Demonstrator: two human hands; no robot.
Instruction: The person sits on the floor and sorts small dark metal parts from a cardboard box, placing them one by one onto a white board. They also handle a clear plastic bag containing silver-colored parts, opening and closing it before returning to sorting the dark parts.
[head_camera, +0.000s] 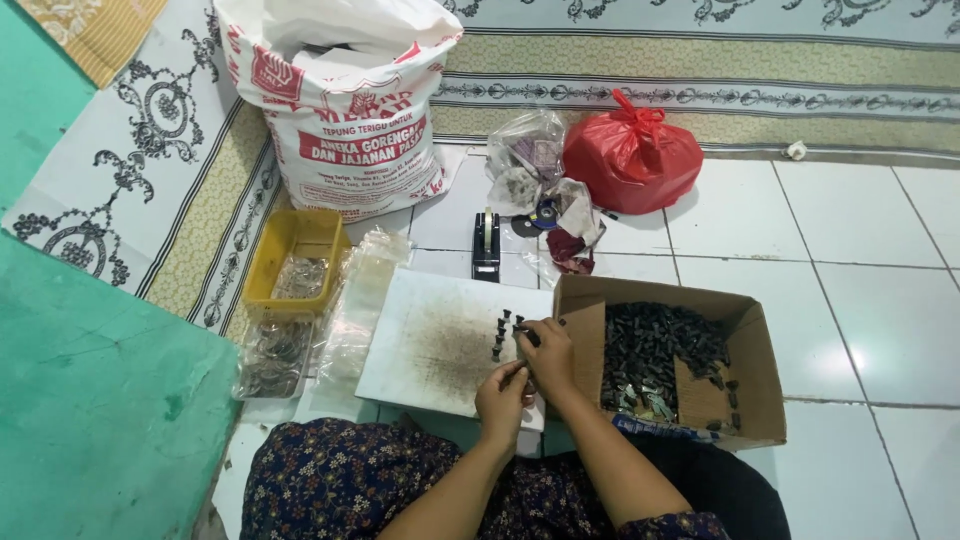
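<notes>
I sit on a tiled floor with a white board (430, 340) in front of my lap. Several small dark parts (503, 334) lie in a short column near the board's right edge. My left hand (503, 392) is at the board's near right corner, its fingers pinched on a small dark part. My right hand (548, 348) is just above it, fingers closed on another small dark part, touching the end of the column. To the right stands an open cardboard box (750, 340) filled with many of the same dark parts (650, 350).
A yellow tray (293, 240) and clear plastic bags (275, 355) lie left of the board. A large white sack (345, 110), a black tape dispenser (486, 245), crumpled clear bags (530, 160) and a tied red bag (630, 150) sit behind. A green wall (100, 400) stands at left.
</notes>
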